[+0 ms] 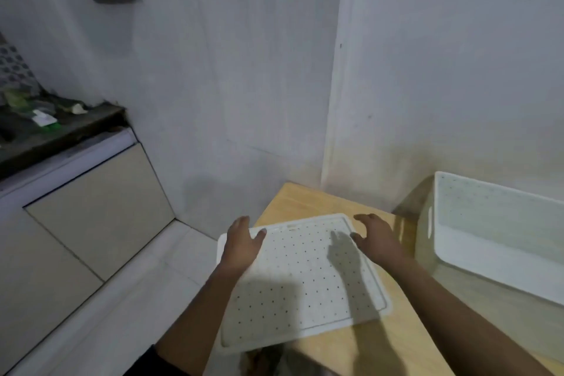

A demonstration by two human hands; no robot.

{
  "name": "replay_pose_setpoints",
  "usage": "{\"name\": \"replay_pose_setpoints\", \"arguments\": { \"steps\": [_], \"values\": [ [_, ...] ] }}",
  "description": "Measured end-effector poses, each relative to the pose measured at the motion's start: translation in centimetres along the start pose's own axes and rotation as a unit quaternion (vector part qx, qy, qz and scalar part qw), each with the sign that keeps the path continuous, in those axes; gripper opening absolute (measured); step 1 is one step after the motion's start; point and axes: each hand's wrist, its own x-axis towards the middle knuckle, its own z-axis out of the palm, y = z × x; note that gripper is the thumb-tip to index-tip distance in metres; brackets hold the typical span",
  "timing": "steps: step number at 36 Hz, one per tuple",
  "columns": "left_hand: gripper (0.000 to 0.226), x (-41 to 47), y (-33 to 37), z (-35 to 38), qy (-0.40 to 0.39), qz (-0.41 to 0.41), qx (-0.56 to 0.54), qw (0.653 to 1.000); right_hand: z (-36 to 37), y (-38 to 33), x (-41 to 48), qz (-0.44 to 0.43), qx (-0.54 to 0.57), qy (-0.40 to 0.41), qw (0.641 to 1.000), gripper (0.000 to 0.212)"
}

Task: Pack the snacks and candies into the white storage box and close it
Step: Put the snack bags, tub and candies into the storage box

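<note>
The white storage box stands open on the right of the wooden table, and I see nothing inside it. Its white dotted lid lies flat on the table's left part, overhanging the left edge. My left hand lies palm down over the lid's far left corner, fingers straight and thumb on the top face. My right hand hovers with spread fingers just above the lid's far right corner and throws a shadow on it. No snacks or candies are in view.
The table stands in a corner between two white walls. To the left, lower down, are a tiled floor and a dark cluttered counter.
</note>
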Motion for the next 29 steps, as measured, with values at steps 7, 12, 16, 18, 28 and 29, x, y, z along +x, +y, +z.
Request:
{"name": "replay_pose_setpoints", "arguments": {
  "steps": [7, 12, 16, 18, 28, 29],
  "values": [
    [0.061, -0.5, 13.7, 0.5, 0.003, 0.149, 0.063, 0.987, -10.2, 2.1, -3.0, -0.012, -0.006, 0.119, 0.993, 0.038],
    [0.06, -4.0, 23.1, 4.2, -0.016, 0.242, 0.095, 0.965, -15.5, 9.2, -8.1, 0.061, 0.0, 0.168, 0.984, 0.04],
    [0.059, -8.0, 29.6, 9.0, -0.041, 0.287, 0.083, 0.954, -18.9, 15.7, -13.8, 0.114, 0.003, 0.19, 0.975, 0.04],
    [0.058, -10.7, 32.9, 11.9, -0.061, 0.316, 0.078, 0.944, -20.7, 19.1, -16.9, 0.141, 0.007, 0.199, 0.97, 0.041],
    [0.059, -25.2, 48.4, 26.9, -0.166, 0.457, 0.035, 0.873, -28.1, 35.8, -33.7, 0.285, 0.017, 0.265, 0.921, 0.04],
    [0.059, -26.6, 49.5, 28.5, -0.179, 0.466, 0.031, 0.866, -28.4, 37.1, -35.3, 0.297, 0.017, 0.268, 0.916, 0.04]
  ]
}}
